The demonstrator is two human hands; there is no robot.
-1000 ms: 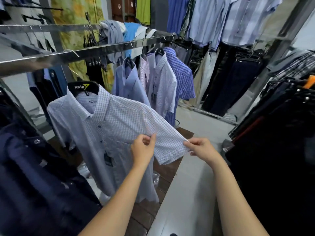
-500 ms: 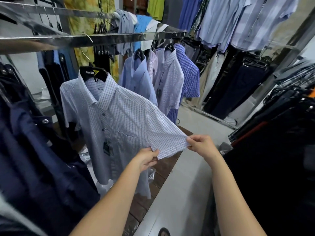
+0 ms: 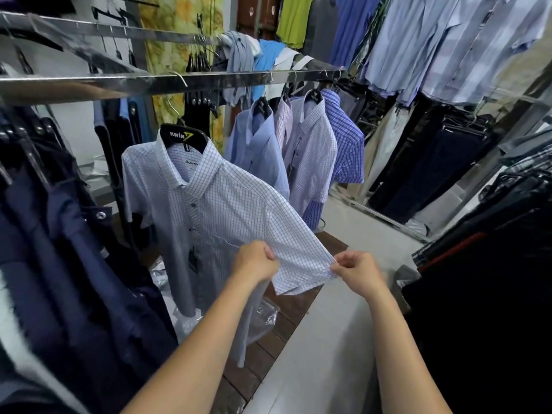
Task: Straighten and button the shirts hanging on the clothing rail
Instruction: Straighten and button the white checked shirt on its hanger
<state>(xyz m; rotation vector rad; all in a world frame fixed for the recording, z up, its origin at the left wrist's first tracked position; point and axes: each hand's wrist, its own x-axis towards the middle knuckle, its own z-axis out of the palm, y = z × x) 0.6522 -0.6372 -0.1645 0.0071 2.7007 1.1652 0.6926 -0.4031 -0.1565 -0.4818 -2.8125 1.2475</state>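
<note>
since a second ago, shifted: left hand [image 3: 257, 264] down off the upper sleeve to the sleeve's lower near edge, right hand [image 3: 355, 271] little changed at the cuff corner, view swung so the checked shirt [image 3: 209, 210] sits more central. now pinching the short sleeve [image 3: 298, 258] at both ends, fingers of each hand closed tight on the fabric, sleeve drawn out flat and taut between them toward the aisle. hangs on a black hanger [image 3: 182, 137] from the chrome clothing rail [image 3: 239, 80], nearest of the row, collar up and spread, front placket closed at least at the two dark buttons visible down the chest; lower buttons hidden behind the left forearm, so cannot tell there. seems mid-way through this one shirt: buttoning apparently done up top, sleeve smoothing in hand, far sleeve lying limp against the dark garments [image 3: 59, 249] and probably yet to be pulled straight. further along the rail, pale blue shirt [image 3: 257, 150], pink-checked shirt [image 3: 310, 150] and bright blue plaid shirt [image 3: 346, 144] packed close together, collars open, looking untouched; likely the bulk of the job left.
</note>
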